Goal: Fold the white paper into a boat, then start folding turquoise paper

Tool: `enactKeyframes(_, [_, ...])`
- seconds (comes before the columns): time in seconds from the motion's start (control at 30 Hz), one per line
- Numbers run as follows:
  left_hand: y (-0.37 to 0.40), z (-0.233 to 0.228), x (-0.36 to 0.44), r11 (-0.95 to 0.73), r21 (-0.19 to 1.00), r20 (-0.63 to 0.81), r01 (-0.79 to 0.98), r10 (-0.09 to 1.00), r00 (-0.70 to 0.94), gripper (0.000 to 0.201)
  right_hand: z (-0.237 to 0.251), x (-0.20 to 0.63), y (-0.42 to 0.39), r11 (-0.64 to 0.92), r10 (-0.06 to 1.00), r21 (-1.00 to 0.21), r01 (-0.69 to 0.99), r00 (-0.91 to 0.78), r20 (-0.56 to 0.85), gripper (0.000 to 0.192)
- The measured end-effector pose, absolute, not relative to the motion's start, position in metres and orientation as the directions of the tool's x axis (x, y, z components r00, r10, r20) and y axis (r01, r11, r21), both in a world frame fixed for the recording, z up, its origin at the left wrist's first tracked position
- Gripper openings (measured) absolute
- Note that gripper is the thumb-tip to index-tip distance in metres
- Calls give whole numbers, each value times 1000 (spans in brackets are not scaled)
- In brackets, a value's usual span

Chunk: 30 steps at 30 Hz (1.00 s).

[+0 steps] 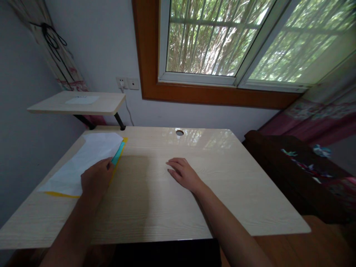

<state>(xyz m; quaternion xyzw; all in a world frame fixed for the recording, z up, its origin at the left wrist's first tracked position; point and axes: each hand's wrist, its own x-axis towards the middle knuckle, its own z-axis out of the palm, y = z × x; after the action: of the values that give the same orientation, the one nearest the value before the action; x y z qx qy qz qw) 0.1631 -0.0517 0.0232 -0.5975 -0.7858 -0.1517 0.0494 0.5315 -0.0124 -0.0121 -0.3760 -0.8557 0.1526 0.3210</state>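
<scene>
A stack of paper sheets lies at the left of the light wooden desk: a white sheet on top, a teal sheet and a yellow sheet showing at the edges. My left hand rests on the stack's near right edge, fingertips pinching the teal sheet's edge. My right hand lies flat, palm down, on the bare desk near the middle, holding nothing.
A small raised shelf with a white sheet on it stands at the desk's back left. A cable hole sits at the back edge. A wall socket, a window and a dark sofa on the right surround the desk.
</scene>
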Motion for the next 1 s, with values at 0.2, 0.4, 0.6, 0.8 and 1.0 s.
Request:
enactKeyframes(0.2, [-65, 44, 173, 148, 140, 427, 979, 883, -194, 34, -12, 532, -12, 670, 742, -502, 547, -514, 430, 35])
enactKeyframes(0.4, [-80, 75, 185, -193, 43, 593, 980, 794, 130, 32, -11, 532, -12, 661, 750, -517, 545, -514, 417, 36])
enactKeyframes(0.6, [-86, 109, 216, -478, 198, 610, 855, 743, 275, 31, -4, 531, -15, 632, 772, -568, 527, -495, 398, 36])
enactKeyframes(0.8, [-70, 115, 244, -382, 646, 488, 660, 872, 27, 22, -6, 532, -13, 473, 876, -804, 361, -284, 389, 50])
enactKeyframes(1.0, [-26, 97, 264, -165, 969, 198, 182, 964, -178, 26, -18, 543, 2, 212, 966, -977, 33, -158, 204, 48])
